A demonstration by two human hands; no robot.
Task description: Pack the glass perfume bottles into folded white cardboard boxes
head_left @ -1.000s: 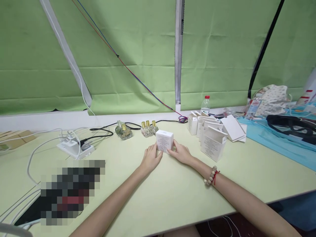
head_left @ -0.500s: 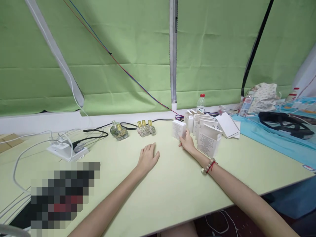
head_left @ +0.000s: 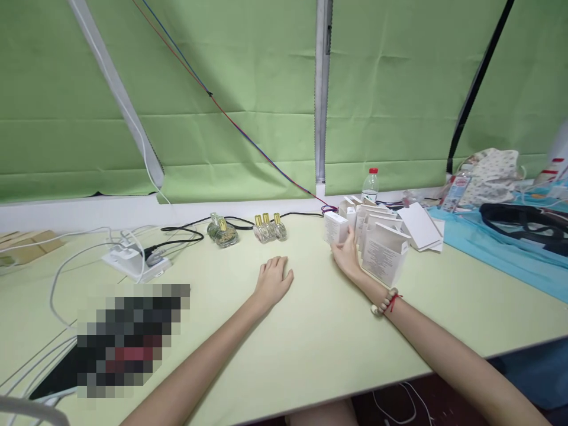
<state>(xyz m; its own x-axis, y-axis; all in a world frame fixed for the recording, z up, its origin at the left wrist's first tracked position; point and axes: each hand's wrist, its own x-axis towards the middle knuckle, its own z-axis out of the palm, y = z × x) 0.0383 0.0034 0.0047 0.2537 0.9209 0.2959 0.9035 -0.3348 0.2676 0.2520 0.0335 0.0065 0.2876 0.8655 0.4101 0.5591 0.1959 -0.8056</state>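
Note:
My right hand [head_left: 347, 254], with a beaded bracelet on its wrist, is at a small white printed box [head_left: 336, 227]. Its fingers lie along the box's right side and the thumb is at the lower front edge; part of the grip is hidden. Just right of this hand stand several white cartons [head_left: 382, 260] in a row, some with flaps up. My left hand [head_left: 274, 280] rests on the table, fingers stretched out and holding nothing. Beyond it stand three small glass bottles with gold tops [head_left: 266, 229], and farther left a cluster of similar glass bottles [head_left: 223, 232].
Flat white cards [head_left: 420, 226] lie behind the cartons, near a red-capped water bottle [head_left: 370, 188]. A power strip [head_left: 133, 262] with cables sits on the left, beside a dark pixelated object [head_left: 128, 343]. Blue cloth [head_left: 501, 260] covers the right side, with a black strap [head_left: 519, 228] on it.
The view has swung slightly to the left, so everything appears shifted right. My right hand and the white box have moved slightly away from me. The left hand stays resting on the table.

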